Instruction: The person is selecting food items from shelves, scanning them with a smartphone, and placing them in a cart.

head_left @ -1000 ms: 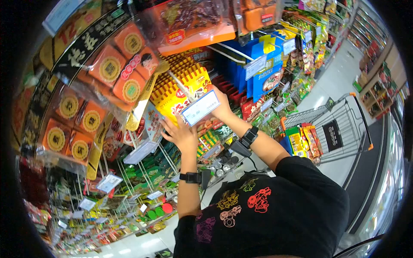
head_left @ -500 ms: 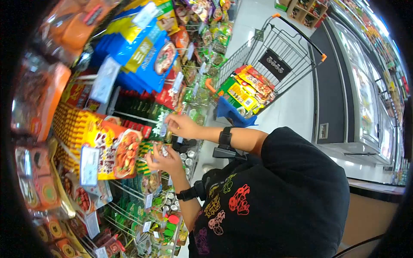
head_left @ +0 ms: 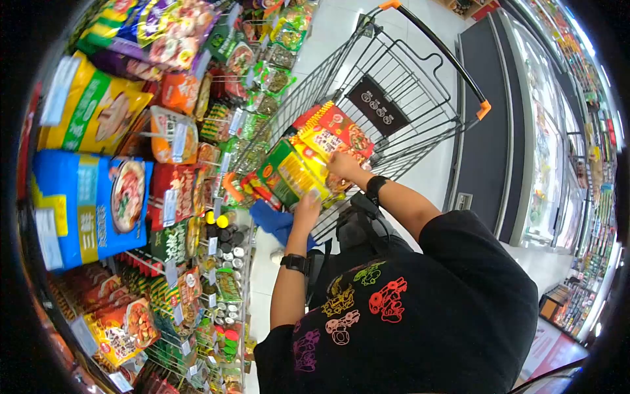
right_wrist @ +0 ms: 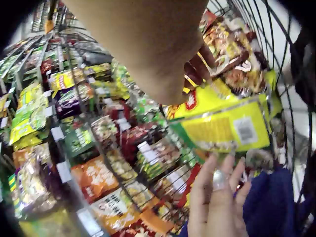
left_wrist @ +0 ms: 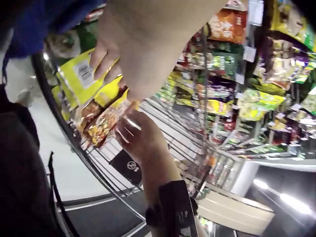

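In the head view both hands are over the shopping cart point(head_left: 453, 56). My right hand point(head_left: 344, 165) has its fingers curled at the edge of a yellow-and-red food packet point(head_left: 319, 139), pinching it; the packet has a picture of a cooked dish. Nearer my body, my left hand point(head_left: 306, 211) touches the lower edge of a green-and-yellow packet point(head_left: 289, 172) with a barcode. In the right wrist view the left fingers point(right_wrist: 201, 190) are nearly straight along that green-and-yellow packet point(right_wrist: 217, 131). More red packets lie beneath, partly hidden.
Left of the cart runs a shelf rack with hanging packets, among them a large blue one point(head_left: 92, 203). A blue cloth point(head_left: 270, 220) hangs at the cart's near corner. A black sign point(head_left: 377, 105) sits on its wire. A freezer cabinet point(head_left: 482, 98) lines the right side.
Both hands have left the yellow packets on the rack and moved right to the cart. The head view has turned the same way, bringing the cart closer. My right hand now pinches a packet there.
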`<state>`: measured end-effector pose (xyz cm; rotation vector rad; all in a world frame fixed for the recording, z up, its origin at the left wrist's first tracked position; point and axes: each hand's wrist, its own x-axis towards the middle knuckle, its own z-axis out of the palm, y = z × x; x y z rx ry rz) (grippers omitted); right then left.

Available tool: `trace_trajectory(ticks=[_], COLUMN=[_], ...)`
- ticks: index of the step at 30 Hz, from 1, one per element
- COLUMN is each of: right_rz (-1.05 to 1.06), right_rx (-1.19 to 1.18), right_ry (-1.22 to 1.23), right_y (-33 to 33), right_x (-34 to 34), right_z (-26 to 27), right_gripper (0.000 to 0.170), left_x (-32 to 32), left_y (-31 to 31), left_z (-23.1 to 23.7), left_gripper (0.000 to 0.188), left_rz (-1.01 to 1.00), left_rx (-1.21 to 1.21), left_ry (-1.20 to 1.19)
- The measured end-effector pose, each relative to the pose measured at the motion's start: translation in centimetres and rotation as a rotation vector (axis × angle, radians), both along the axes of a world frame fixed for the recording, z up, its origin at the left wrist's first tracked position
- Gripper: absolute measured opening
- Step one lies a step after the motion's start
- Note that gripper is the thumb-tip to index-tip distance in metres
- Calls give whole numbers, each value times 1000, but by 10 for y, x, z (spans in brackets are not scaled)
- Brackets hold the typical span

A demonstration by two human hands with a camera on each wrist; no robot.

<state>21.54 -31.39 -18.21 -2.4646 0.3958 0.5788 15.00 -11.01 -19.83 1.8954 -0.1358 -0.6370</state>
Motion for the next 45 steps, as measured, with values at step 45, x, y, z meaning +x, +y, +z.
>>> trace_trajectory(ticks=[45], right_rz=[192], right_rx=[1478], right_ry=[208], right_y=[-78], right_x=[29], right_z=[189], right_gripper=[18], left_x=[40], left_y=[-34], left_z=[81], left_gripper=[51], left_rz=[628], left_rx=[-1256], left_ry=[686])
